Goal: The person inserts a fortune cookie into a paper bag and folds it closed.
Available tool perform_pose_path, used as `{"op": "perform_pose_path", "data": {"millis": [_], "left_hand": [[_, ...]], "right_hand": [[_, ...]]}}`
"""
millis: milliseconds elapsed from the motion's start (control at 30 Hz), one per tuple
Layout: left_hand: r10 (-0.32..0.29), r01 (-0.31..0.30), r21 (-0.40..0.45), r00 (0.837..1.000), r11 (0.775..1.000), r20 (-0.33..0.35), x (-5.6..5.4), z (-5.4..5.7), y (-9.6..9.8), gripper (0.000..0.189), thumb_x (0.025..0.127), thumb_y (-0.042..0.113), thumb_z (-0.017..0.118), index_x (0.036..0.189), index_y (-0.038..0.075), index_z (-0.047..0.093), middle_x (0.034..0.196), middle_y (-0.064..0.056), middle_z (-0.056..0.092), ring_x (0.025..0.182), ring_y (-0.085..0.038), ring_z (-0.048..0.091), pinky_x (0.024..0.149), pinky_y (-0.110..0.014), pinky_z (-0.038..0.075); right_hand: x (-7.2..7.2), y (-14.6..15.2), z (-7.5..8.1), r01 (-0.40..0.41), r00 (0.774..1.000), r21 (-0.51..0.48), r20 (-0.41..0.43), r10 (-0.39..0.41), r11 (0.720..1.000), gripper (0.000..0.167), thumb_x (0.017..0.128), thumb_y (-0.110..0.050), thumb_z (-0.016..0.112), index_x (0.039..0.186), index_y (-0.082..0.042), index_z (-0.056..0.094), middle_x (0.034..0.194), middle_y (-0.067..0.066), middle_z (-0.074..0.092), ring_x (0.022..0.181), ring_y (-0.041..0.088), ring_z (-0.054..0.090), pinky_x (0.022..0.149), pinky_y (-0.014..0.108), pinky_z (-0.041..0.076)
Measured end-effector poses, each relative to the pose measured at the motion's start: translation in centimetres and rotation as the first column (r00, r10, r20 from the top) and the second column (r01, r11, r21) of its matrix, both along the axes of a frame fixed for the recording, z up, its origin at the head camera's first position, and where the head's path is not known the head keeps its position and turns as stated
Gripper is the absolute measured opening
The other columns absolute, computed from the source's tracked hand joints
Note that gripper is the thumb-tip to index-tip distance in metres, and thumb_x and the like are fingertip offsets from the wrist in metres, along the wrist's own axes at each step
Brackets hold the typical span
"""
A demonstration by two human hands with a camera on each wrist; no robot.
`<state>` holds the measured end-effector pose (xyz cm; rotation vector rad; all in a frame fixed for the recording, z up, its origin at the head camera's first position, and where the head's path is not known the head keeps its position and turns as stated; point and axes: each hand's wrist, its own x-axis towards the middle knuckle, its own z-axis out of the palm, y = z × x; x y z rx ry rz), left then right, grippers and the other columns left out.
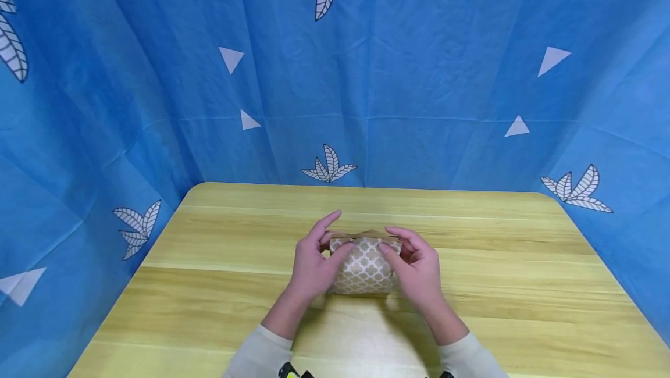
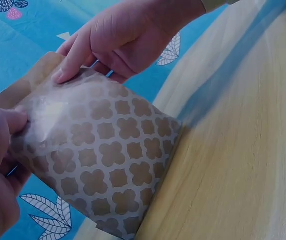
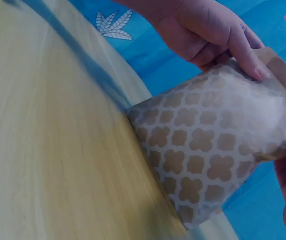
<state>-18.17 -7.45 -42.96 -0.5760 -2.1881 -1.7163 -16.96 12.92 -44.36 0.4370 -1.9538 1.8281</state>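
Note:
A brown paper bag (image 1: 363,270) with a white lattice of four-lobed shapes stands on the wooden table, its lower edge against the wood. Its plain brown top edge (image 2: 30,82) rises beyond the patterned front. At the upper left corner, my left hand (image 1: 313,264) pinches the bag, thumb on the front and fingers behind. My right hand (image 1: 419,270) grips the upper right corner in the same way. The right wrist view shows the patterned face (image 3: 193,145) tilted, shiny near the thumbs. What is inside the bag, if anything, is hidden.
The light wooden table (image 1: 209,302) spreads out around the bag, with rounded far corners. Behind it and along the sides hangs a blue cloth (image 1: 419,75) printed with white leaves and triangles.

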Motion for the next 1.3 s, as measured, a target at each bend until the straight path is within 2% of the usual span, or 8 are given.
{"op": "perform_pose_path", "data": {"millis": [167, 367, 500, 700, 867, 1033, 1167, 1300], "left_hand": [[0.035, -0.043, -0.044, 0.984, 0.998, -0.172, -0.4, -0.2, 0.0, 0.056, 0.084, -0.004, 0.077, 0.137, 0.004, 0.059, 0.07, -0.004, 0.062, 0.061, -0.02, 0.051, 0.054, -0.032, 0.046], [-0.01, -0.017, -0.086, 0.952, 0.996, -0.306, -0.6, -0.3, 0.0, 0.046, 0.087, -0.003, 0.074, 0.131, 0.006, 0.064, 0.102, -0.006, 0.072, 0.077, -0.018, 0.065, 0.063, -0.03, 0.053], [-0.013, -0.012, -0.079, 0.952, 0.997, -0.304, -0.4, -0.2, 0.1, 0.047, 0.087, -0.002, 0.074, 0.132, 0.007, 0.063, 0.093, -0.006, 0.072, 0.073, -0.017, 0.064, 0.063, -0.03, 0.055], [0.042, -0.054, -0.037, 0.962, 0.998, -0.27, -0.4, -0.3, 0.2, 0.05, 0.082, -0.012, 0.075, 0.128, 0.004, 0.064, 0.083, -0.007, 0.072, 0.066, -0.021, 0.064, 0.059, -0.032, 0.055], [0.018, -0.027, -0.025, 0.949, 0.999, -0.315, -0.2, 0.1, 0.3, 0.045, 0.079, -0.019, 0.072, 0.122, -0.004, 0.065, 0.082, -0.013, 0.07, 0.059, -0.024, 0.059, 0.051, -0.031, 0.05], [-0.013, -0.009, -0.062, 0.942, 0.998, -0.336, 0.0, 0.2, 0.3, 0.039, 0.081, -0.018, 0.07, 0.116, -0.001, 0.069, 0.092, -0.012, 0.071, 0.059, -0.017, 0.055, 0.048, -0.027, 0.048], [-0.022, -0.005, -0.079, 0.942, 0.997, -0.335, -0.2, -0.2, 0.3, 0.033, 0.081, -0.019, 0.067, 0.107, 0.001, 0.074, 0.088, -0.01, 0.068, 0.062, -0.018, 0.053, 0.049, -0.026, 0.046], [-0.021, -0.002, -0.067, 0.942, 0.998, -0.336, -0.3, -0.2, 0.5, 0.031, 0.078, -0.024, 0.063, 0.095, -0.001, 0.075, 0.086, -0.014, 0.066, 0.067, -0.024, 0.057, 0.052, -0.027, 0.048]], "right_hand": [[0.9, -0.2, 1.9, -0.007, 1.0, -0.027, -0.019, 0.006, 1.0, 0.024, 0.083, 0.02, 0.067, 0.107, 0.014, 0.066, 0.067, 0.023, 0.06, 0.054, 0.009, 0.044, 0.048, 0.019, 0.037], [0.9, -0.2, 1.8, 0.006, 0.998, -0.022, -0.07, -0.008, 1.0, 0.021, 0.081, 0.022, 0.066, 0.101, 0.015, 0.065, 0.07, 0.024, 0.062, 0.057, 0.009, 0.053, 0.051, 0.017, 0.043], [0.9, 0.0, 1.6, 0.02, 0.997, -0.02, -0.076, -0.021, 1.0, 0.023, 0.082, 0.023, 0.066, 0.102, 0.012, 0.066, 0.075, 0.024, 0.065, 0.057, 0.012, 0.054, 0.05, 0.018, 0.043], [1.0, 0.1, 1.8, 0.009, 0.999, -0.04, -0.044, -0.011, 0.999, 0.023, 0.083, 0.022, 0.064, 0.104, 0.013, 0.065, 0.084, 0.026, 0.068, 0.067, 0.019, 0.066, 0.057, 0.02, 0.052], [0.7, 0.4, 1.4, 0.002, 0.998, -0.05, -0.058, -0.004, 0.999, 0.02, 0.083, 0.024, 0.064, 0.101, 0.016, 0.064, 0.085, 0.028, 0.067, 0.068, 0.02, 0.067, 0.058, 0.023, 0.054], [0.0, 0.9, -0.3, -0.03, 0.997, -0.058, -0.073, 0.026, 0.998, 0.022, 0.082, 0.026, 0.063, 0.101, 0.015, 0.066, 0.09, 0.022, 0.07, 0.066, 0.024, 0.067, 0.058, 0.023, 0.054], [-0.3, 1.2, -1.0, -0.097, 0.993, -0.056, -0.079, 0.092, 0.994, 0.025, 0.084, 0.024, 0.064, 0.106, 0.012, 0.067, 0.096, 0.017, 0.071, 0.068, 0.018, 0.068, 0.058, 0.023, 0.053], [-0.3, 1.3, -1.0, -0.162, 0.983, -0.004, -0.087, 0.161, 0.987, 0.024, 0.086, 0.02, 0.065, 0.105, 0.006, 0.07, 0.097, 0.017, 0.071, 0.059, 0.009, 0.054, 0.051, 0.019, 0.044]]}}
